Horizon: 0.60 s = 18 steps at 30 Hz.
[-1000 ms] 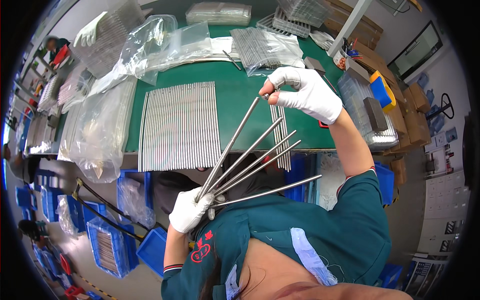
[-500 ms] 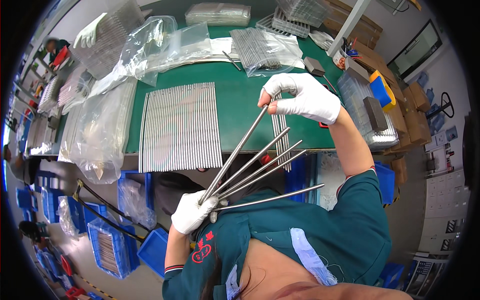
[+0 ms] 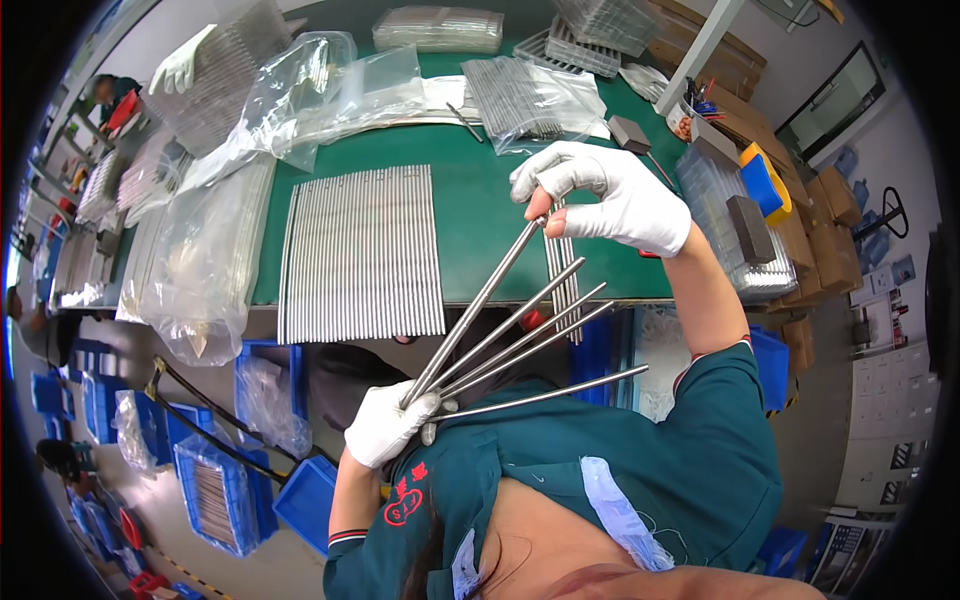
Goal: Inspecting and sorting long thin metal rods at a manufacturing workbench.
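My left hand (image 3: 388, 425), in a white glove, is closed around the lower ends of several slim metal rods (image 3: 510, 312) that fan out up and to the right. My right hand (image 3: 625, 205), gloved with bare thumb and fingertip showing, pinches the top end of the leftmost held rod (image 3: 480, 295). The other fingers are curled above it. Beneath the right hand, a few more rods (image 3: 563, 275) lie at the table's near edge. To the left, a flat row of many rods (image 3: 362, 255) lies side by side on the green table (image 3: 470, 215).
Bagged rods (image 3: 515, 100) and clear plastic bags (image 3: 300, 95) lie along the back. Plastic trays (image 3: 725, 200) with a grey block (image 3: 748, 228) and a yellow-blue holder (image 3: 766, 182) stand right. Blue bins (image 3: 215, 495) sit on the floor at left.
My right hand has shifted slightly, its curled fingers lifting and spreading a little, with thumb and fingertip still at the rod's end. My left hand and the fanned rods have barely moved.
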Motion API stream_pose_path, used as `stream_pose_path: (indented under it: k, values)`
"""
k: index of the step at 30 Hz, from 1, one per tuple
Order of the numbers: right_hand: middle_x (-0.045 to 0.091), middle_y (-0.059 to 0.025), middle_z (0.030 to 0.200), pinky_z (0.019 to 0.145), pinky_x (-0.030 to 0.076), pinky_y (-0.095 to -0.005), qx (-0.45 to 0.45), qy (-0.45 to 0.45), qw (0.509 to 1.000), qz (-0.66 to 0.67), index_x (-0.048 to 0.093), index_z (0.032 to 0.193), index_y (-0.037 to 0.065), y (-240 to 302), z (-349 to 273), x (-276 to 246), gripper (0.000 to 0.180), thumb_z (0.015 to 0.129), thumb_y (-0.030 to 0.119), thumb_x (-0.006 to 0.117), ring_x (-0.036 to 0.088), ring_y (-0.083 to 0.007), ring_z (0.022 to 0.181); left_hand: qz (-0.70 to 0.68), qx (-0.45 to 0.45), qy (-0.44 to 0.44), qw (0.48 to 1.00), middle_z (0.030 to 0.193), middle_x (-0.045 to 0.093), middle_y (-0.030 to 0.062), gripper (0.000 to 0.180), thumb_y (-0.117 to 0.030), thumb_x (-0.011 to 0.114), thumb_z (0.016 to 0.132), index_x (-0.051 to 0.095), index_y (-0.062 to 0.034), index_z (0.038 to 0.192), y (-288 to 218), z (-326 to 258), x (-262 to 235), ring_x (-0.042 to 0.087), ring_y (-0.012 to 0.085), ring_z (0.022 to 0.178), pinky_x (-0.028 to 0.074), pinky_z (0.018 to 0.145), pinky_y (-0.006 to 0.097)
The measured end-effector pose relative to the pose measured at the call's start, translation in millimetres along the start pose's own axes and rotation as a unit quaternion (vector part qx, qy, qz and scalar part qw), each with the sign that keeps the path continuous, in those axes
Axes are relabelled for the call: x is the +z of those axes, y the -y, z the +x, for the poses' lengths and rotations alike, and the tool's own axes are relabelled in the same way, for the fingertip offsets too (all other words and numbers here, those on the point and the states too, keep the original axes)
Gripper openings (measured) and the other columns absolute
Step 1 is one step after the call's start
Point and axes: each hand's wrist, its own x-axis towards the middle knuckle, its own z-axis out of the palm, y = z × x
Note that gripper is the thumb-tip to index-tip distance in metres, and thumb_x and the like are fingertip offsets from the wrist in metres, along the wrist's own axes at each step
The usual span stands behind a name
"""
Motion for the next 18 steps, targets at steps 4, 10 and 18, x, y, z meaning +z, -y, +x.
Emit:
stream_pose_path:
  k: [4,10,18]
  values:
    - [0.058,-0.0052,0.093,0.08,0.042,-0.0284,0.026,-0.02,0.999,0.02,0.064,0.083,0.005,-7,-1,3,0.017,0.07,0.013,0.07,0.054,-0.0164,0.09,-0.013,-0.005,0.007,1.0,0.054,0.055,0.0033,0.024,-0.018,0.052,0.086,0.062,0.0035,0.085,-4,1,1,0.049,0.0076,0.047,0.041,0.048,0.022]
    - [0.058,-0.0085,0.093,0.079,0.044,-0.03,0.056,-0.049,0.99,0.118,0.062,0.083,0.002,-8,-4,7,0.019,0.07,0.014,0.07,0.054,-0.0177,0.087,-0.02,0.002,0.011,1.0,0.054,0.054,0.0025,0.023,-0.017,0.051,0.087,0.063,0.0031,0.086,-3,1,3,0.048,0.0067,0.047,0.039,0.047,0.021]
    - [0.058,-0.0087,0.093,0.081,0.043,-0.0299,0.076,-0.05,0.984,0.151,0.061,0.085,0.002,-12,-6,10,0.021,0.073,0.017,0.068,0.054,-0.0184,0.089,-0.027,0.017,0.014,0.999,0.054,0.054,0.0023,0.024,-0.017,0.051,0.087,0.062,0.0037,0.086,-7,3,5,0.047,0.0063,0.047,0.038,0.047,0.02]
